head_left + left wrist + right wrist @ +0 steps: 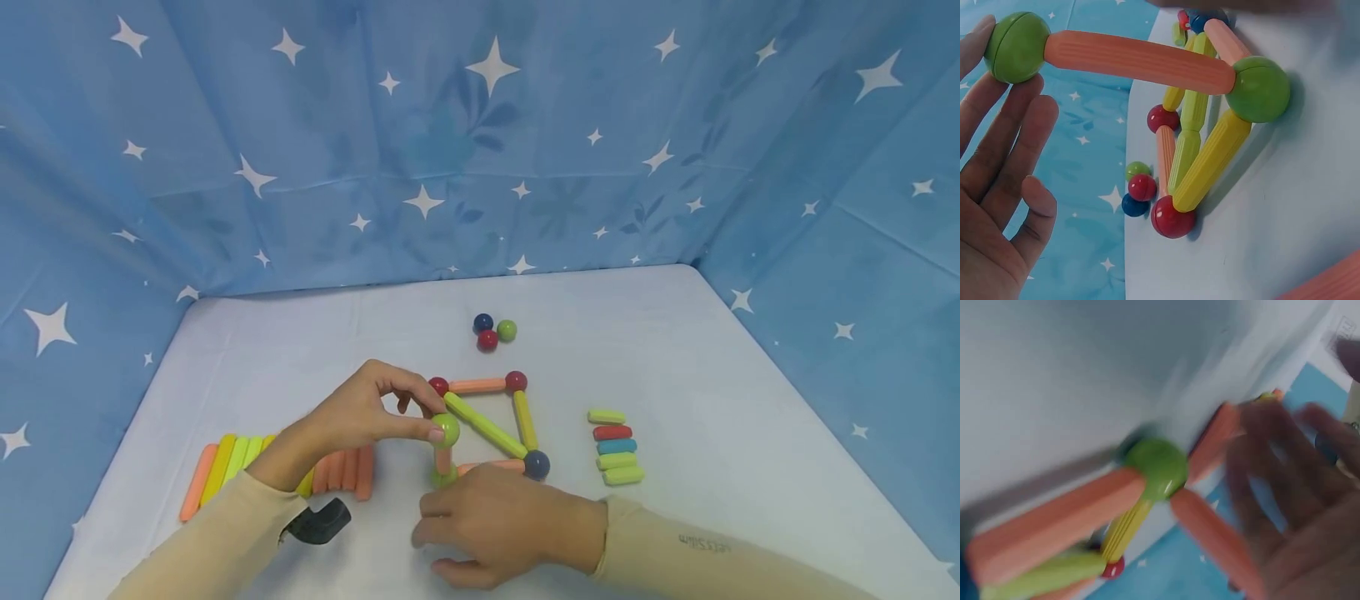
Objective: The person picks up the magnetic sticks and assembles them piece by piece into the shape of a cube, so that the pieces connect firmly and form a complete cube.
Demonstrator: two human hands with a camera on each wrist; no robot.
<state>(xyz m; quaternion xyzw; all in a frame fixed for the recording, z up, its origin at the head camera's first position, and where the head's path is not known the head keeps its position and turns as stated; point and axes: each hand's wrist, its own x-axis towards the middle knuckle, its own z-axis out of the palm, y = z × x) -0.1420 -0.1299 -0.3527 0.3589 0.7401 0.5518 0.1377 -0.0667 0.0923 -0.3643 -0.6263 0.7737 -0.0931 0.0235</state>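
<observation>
Between thumb and fingers, my left hand (pixel 363 408) pinches a green ball (pixel 447 430) at the top of an upright orange stick (pixel 1138 59). That stick's foot meets another green ball (pixel 1259 89), a corner of a flat frame on the table. Red balls (pixel 516 381) and a dark blue ball (pixel 537 465) form its other corners, joined by orange and yellow sticks (pixel 526 421). A lime stick (pixel 486 425) crosses it diagonally. My right hand (pixel 491 525), blurred in its wrist view, hovers at the frame's near side with fingers extended, holding nothing visible; it partly covers the near orange stick (pixel 498 466).
Loose blue, red and green balls (pixel 507 331) sit together behind the frame. Several short sticks (pixel 617 447) lie in a column at the right. Longer orange, yellow and lime sticks (pixel 198 483) lie side by side at the left, partly under my left forearm.
</observation>
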